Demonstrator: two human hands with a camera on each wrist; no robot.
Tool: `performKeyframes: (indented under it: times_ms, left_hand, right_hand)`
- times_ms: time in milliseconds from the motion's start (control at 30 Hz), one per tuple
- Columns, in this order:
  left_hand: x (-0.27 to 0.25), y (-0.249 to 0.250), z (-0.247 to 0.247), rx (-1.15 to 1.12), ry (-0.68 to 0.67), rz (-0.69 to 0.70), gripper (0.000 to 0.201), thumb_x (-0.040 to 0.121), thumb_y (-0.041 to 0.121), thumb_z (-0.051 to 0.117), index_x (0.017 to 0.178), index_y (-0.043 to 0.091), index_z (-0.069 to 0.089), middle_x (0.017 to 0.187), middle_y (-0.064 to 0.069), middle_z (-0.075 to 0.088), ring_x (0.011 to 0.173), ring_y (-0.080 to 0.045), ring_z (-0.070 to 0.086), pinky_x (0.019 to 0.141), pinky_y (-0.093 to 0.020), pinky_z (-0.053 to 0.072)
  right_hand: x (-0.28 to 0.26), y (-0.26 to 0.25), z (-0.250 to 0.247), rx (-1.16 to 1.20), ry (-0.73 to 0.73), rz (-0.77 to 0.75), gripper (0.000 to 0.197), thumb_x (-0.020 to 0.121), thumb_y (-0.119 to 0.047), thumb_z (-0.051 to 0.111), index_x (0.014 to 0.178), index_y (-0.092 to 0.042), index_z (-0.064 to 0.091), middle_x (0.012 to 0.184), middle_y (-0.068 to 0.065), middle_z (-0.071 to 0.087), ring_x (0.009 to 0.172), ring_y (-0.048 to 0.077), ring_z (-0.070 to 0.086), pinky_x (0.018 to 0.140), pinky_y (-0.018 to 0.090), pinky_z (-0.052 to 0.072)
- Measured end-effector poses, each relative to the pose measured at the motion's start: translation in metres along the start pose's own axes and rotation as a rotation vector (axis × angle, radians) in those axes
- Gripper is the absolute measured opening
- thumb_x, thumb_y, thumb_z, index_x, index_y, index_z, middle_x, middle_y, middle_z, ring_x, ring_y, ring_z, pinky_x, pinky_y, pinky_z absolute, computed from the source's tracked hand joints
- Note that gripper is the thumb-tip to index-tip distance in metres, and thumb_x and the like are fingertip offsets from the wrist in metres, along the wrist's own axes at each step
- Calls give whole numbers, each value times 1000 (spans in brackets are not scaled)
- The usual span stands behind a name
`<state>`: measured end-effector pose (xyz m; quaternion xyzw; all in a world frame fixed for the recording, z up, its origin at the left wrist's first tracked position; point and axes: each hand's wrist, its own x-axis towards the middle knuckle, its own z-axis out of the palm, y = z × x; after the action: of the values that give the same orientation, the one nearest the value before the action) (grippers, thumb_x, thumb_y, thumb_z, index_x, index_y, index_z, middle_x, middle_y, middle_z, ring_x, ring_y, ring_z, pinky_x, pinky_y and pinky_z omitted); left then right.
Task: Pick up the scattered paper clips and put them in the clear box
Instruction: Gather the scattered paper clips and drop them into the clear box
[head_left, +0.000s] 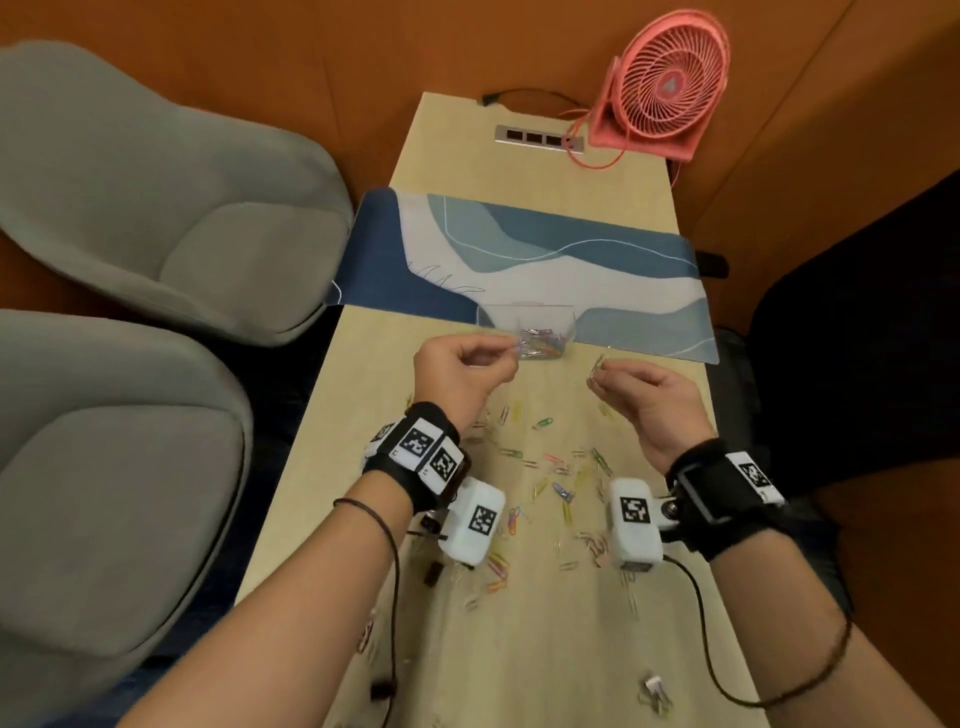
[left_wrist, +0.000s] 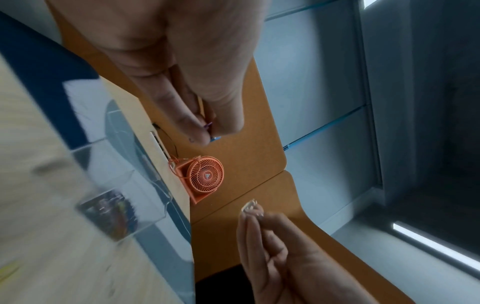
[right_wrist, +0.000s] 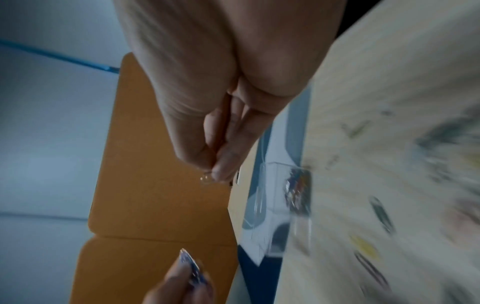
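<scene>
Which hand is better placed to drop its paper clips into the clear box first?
Left. The left hand pinches its clips right at the near-left edge of the clear box. The right hand holds its clips farther from the box.

Clear glossy plastic box (head_left: 524, 325); matt pale wood-look table (head_left: 363, 467).
</scene>
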<state>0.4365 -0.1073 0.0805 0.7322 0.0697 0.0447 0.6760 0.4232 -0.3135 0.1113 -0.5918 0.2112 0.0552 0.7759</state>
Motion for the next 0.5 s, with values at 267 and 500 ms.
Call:
performKeyframes:
  times_ms: [267, 500]
  left_hand:
    - [116, -25, 67, 188, -75, 131, 7, 77, 9, 78, 84, 12, 80, 74, 3, 74, 67, -10, 70, 73, -22, 58]
    - [124, -58, 76, 327, -147, 93, 10, 77, 8, 79, 85, 14, 80, 80, 6, 75, 71, 0, 70, 75, -17, 57]
  right_hand:
    - [132, -5, 25, -591, 94, -391, 18, 67, -4, 74, 81, -16, 71, 69, 2, 73, 60, 11, 68, 73, 29, 58]
    - [166, 14, 21, -851, -2, -588, 15, 71, -7, 71, 78, -20, 75, 71, -4, 73, 64, 9, 69, 74, 25, 58]
